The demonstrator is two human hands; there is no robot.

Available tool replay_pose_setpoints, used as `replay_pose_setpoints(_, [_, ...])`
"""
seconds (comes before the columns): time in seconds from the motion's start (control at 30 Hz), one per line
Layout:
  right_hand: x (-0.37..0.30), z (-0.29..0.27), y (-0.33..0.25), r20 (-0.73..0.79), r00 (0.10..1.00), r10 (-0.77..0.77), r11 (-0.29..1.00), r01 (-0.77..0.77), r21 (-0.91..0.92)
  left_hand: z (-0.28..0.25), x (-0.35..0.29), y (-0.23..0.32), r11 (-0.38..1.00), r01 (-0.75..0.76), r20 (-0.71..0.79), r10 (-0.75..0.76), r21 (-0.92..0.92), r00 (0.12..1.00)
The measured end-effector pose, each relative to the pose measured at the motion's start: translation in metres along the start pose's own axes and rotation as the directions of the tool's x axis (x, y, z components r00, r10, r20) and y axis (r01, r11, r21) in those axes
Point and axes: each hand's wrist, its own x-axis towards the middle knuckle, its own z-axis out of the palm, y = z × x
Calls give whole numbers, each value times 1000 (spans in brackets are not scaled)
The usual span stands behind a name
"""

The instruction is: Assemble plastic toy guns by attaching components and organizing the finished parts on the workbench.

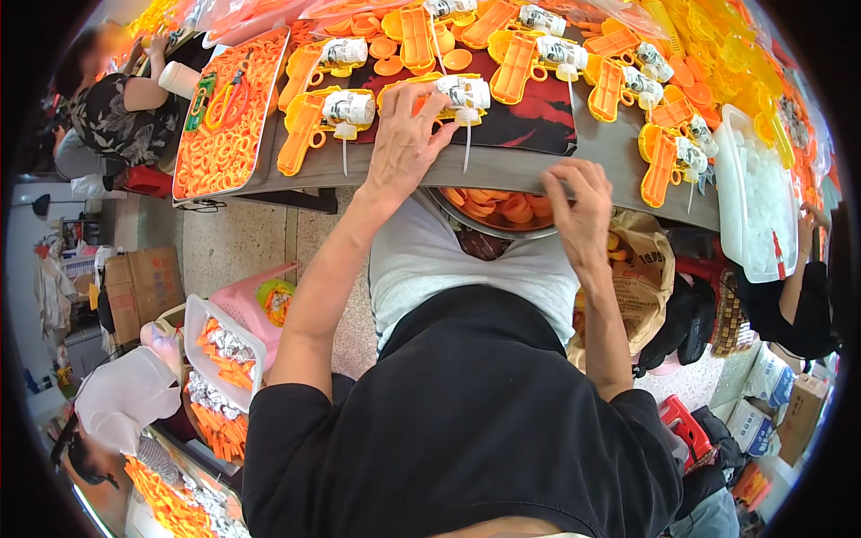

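Observation:
On the table's near edge, my left hand [404,134] has its thumb and fingers closed on the orange grip of a yellow-and-orange toy gun [473,91]. This gun has a white patterned barrel and a thin white stem pointing toward me. My right hand [581,211] is curled in above the right rim of a metal bowl [444,208] on my lap; whatever its fingers hold is hidden. Orange rounded caps [517,209] fill the bowl. Another toy gun [303,134] lies left of my left hand, and more of the same kind [516,70] lie behind and to the right.
At left, a tray of orange rings [215,161] holds pliers [235,100]. A white tub of clear pieces [753,206] stands at the right edge. Beside my right leg is a brown paper sack [647,287]. A white bin [199,341] of orange parts stands at left. Other people work nearby.

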Motion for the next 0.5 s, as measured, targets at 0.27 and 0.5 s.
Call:
replay_pose_setpoints(0.27, [-52,-114,46,-263,889,374,924,-381,25,-6,-2,22,997,43,5,-42,-68,999])
replay_pose_setpoints(0.5, [-70,-247,122,-665,652,366,807,-577,-122,-17,-31,17,999,14,184,-19,29,983])
